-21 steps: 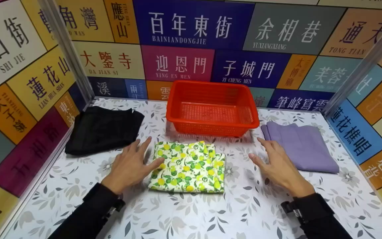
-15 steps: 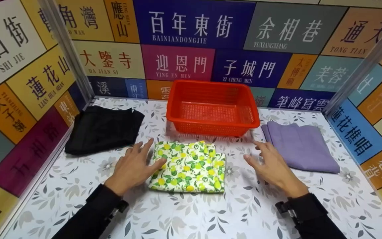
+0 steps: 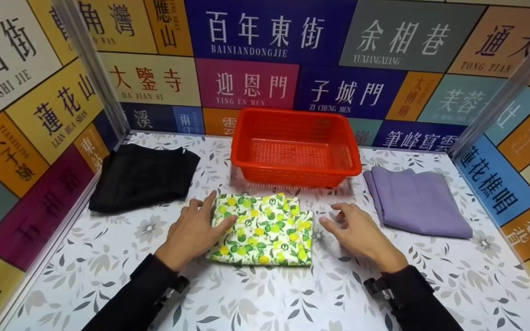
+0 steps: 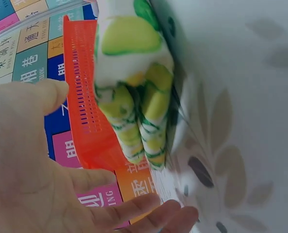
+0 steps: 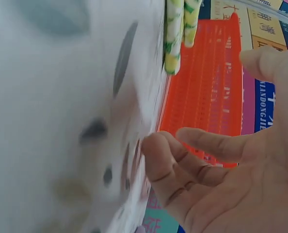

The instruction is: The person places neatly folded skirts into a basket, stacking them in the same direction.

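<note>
A folded lemon-print cloth (image 3: 260, 234) lies flat on the table, white with yellow and green fruit. My left hand (image 3: 196, 234) is at its left edge, the thumb over the cloth and the fingers spread alongside. In the left wrist view, a gap shows between the palm and the cloth's folded layers (image 4: 129, 82); the hand grips nothing. To the right of the cloth, my right hand (image 3: 359, 234) hovers near the tabletop, apart from it, thumb and loosely bent fingers pointing inward. The right wrist view shows that hand (image 5: 231, 165) holding nothing.
Behind the cloth stands a red plastic basket (image 3: 295, 177) with nothing visible inside. A folded black cloth (image 3: 145, 179) lies at the left, a folded purple cloth (image 3: 419, 202) at the right. Sign-printed walls (image 3: 246, 85) enclose the leaf-patterned table (image 3: 265, 299) on three sides.
Both hands have moved inward toward the lemon-print cloth. The right hand has shifted left, away from the purple cloth; the left has moved slightly right. The cloths and basket have stayed put.
</note>
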Demonstrator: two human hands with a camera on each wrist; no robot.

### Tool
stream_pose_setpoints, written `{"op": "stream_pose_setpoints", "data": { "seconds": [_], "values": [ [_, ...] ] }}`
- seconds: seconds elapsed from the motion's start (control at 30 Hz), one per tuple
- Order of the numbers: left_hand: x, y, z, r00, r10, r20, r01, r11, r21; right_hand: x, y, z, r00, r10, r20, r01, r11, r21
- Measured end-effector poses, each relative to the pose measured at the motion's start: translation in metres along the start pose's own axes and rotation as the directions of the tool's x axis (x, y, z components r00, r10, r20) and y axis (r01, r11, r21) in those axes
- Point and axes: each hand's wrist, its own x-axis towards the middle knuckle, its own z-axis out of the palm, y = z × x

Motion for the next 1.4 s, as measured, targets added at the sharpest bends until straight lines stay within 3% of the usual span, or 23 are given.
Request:
{"op": "stream_pose_setpoints", "data": {
  "seconds": [0.3,0.53,0.8,1.13,1.4],
  "values": [
    [0.002,0.01,0.001,0.998,-0.053,0.022,0.054,0.998,-0.03,0.005,-0.02,0.011,0.997,0.056,0.059,-0.059,0.997,0.049],
    [0.005,0.018,0.005,0.985,-0.141,0.098,0.149,0.986,-0.075,0.01,-0.028,0.016,0.989,0.098,0.107,-0.108,0.991,0.085],
    [0.013,0.025,0.006,0.975,-0.166,0.149,0.183,0.977,-0.106,0.013,-0.038,0.016,0.965,0.189,0.181,-0.23,0.943,0.24],
    [0.018,0.029,0.008,0.971,-0.169,0.168,0.192,0.973,-0.128,0.02,-0.048,0.021,0.943,0.236,0.233,-0.293,0.923,0.25],
    [0.021,0.025,0.009,0.99,-0.074,0.122,0.094,0.982,-0.165,0.019,-0.05,0.026,0.956,0.184,0.228,-0.245,0.93,0.275]
  ]
}}
